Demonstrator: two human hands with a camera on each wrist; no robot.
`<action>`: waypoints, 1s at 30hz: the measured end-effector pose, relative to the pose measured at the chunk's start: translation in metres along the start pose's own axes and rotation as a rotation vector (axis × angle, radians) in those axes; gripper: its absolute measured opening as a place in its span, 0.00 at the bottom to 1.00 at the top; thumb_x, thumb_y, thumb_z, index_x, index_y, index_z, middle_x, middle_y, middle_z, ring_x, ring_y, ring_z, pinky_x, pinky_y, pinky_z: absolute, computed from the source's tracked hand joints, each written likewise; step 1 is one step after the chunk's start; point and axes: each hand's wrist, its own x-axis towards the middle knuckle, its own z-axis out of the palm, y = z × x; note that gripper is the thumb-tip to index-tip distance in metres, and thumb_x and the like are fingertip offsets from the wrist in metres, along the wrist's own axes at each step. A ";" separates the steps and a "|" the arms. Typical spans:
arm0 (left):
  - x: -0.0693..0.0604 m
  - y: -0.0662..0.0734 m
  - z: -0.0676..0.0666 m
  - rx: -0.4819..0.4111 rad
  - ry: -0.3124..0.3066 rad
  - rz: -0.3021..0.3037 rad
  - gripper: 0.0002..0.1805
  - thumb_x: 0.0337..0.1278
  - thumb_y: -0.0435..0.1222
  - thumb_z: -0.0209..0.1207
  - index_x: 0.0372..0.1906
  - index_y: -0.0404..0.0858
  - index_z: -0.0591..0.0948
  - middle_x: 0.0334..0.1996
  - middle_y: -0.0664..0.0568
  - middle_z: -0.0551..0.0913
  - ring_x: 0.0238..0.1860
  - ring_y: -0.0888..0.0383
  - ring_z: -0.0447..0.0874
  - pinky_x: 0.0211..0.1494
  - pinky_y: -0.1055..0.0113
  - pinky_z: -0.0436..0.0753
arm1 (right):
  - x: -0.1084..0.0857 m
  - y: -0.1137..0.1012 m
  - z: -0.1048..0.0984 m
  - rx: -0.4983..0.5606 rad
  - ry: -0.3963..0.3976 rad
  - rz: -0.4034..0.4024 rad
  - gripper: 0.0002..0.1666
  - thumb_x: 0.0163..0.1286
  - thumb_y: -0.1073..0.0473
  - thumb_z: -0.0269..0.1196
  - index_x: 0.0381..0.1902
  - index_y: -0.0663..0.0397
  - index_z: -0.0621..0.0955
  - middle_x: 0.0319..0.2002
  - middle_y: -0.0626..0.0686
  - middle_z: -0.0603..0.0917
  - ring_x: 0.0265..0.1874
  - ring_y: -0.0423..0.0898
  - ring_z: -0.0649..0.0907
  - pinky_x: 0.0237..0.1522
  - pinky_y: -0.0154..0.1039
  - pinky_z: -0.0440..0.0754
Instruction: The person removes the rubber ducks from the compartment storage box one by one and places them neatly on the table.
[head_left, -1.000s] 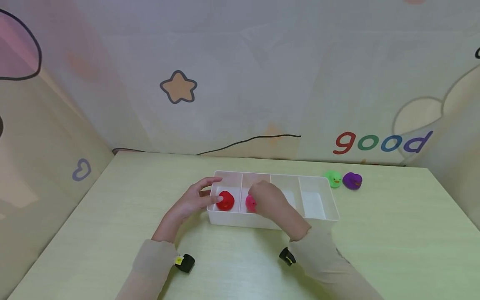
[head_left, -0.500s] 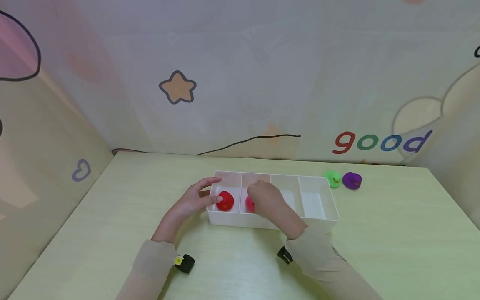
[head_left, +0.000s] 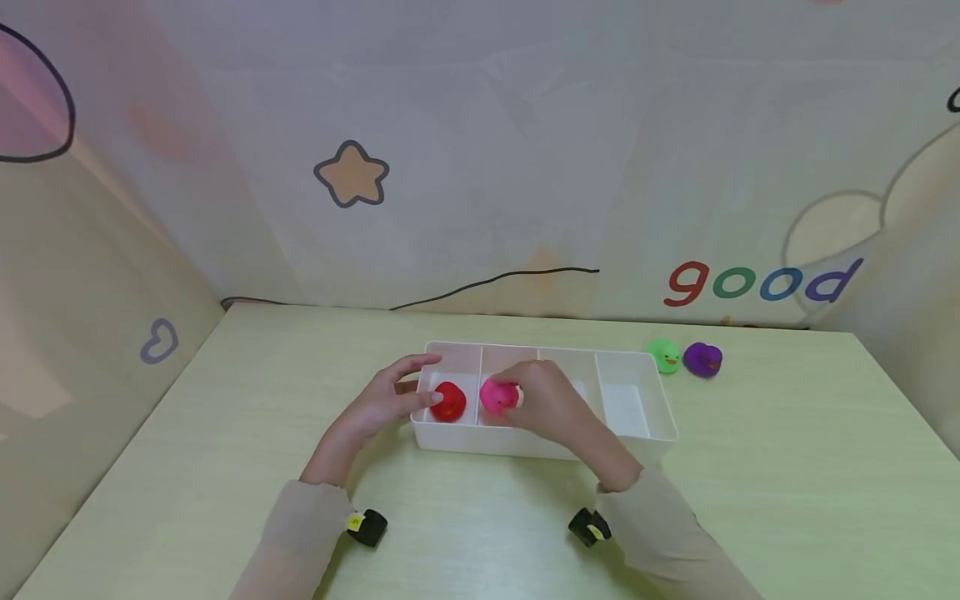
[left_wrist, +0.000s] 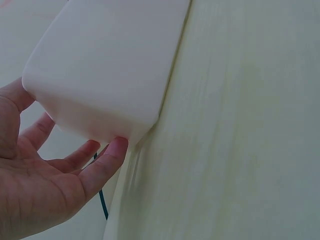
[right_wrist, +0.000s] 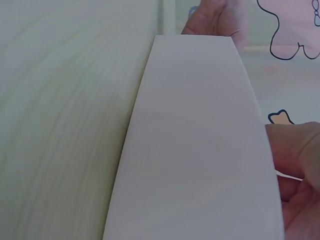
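Observation:
A white compartment box point(head_left: 637, 408) stands on the table, its dividers making a row of sections. At its left end my left hand point(head_left: 386, 398) grips the wall, thumb over the rim. In the left wrist view the fingers point(left_wrist: 106, 162) of that hand press the outside of the end wall. A red rubber duck point(head_left: 449, 402) lies in the leftmost section, close to the thumb tip. Over the second section my right hand point(head_left: 551, 400) pinches a pink rubber duck point(head_left: 498, 395) between thumb and fingers. The right wrist view shows mainly the box's long side, hiding the ducks.
Just beyond the box's right end sit a green duck point(head_left: 665, 356) and a purple duck point(head_left: 702, 360), side by side on the table point(head_left: 780, 467). A printed backdrop point(head_left: 480, 167) rises behind the table's far edge. Each sleeve carries a small black device point(head_left: 367, 527) near the wrist.
My right hand has turned and shifted slightly right, uncovering more of the pink duck, which sits a little higher in view. The left hand keeps its place.

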 end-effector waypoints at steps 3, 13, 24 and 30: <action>0.000 0.000 0.000 0.005 -0.002 0.004 0.31 0.52 0.36 0.61 0.62 0.50 0.67 0.64 0.49 0.61 0.62 0.42 0.62 0.50 0.54 0.78 | -0.003 0.003 -0.001 0.093 0.039 -0.039 0.20 0.45 0.66 0.72 0.40 0.60 0.83 0.34 0.51 0.83 0.34 0.45 0.79 0.36 0.37 0.81; 0.000 -0.001 0.000 0.001 -0.001 -0.003 0.31 0.51 0.36 0.62 0.62 0.50 0.67 0.63 0.49 0.62 0.61 0.42 0.62 0.50 0.55 0.77 | -0.015 0.012 -0.016 0.264 0.140 -0.082 0.20 0.47 0.71 0.69 0.42 0.64 0.82 0.38 0.56 0.84 0.36 0.49 0.81 0.38 0.43 0.82; 0.000 -0.001 -0.001 0.002 -0.019 0.012 0.31 0.52 0.36 0.61 0.63 0.48 0.67 0.64 0.48 0.60 0.62 0.41 0.61 0.53 0.53 0.76 | -0.028 0.028 -0.038 0.331 0.165 0.014 0.22 0.47 0.73 0.69 0.44 0.65 0.81 0.42 0.60 0.83 0.38 0.53 0.83 0.42 0.50 0.80; -0.001 -0.001 -0.001 0.012 -0.017 0.013 0.31 0.52 0.36 0.61 0.63 0.49 0.67 0.64 0.47 0.60 0.62 0.40 0.61 0.52 0.52 0.76 | -0.037 0.038 -0.052 0.317 0.176 0.081 0.23 0.49 0.72 0.68 0.46 0.63 0.81 0.43 0.59 0.83 0.39 0.52 0.83 0.41 0.42 0.81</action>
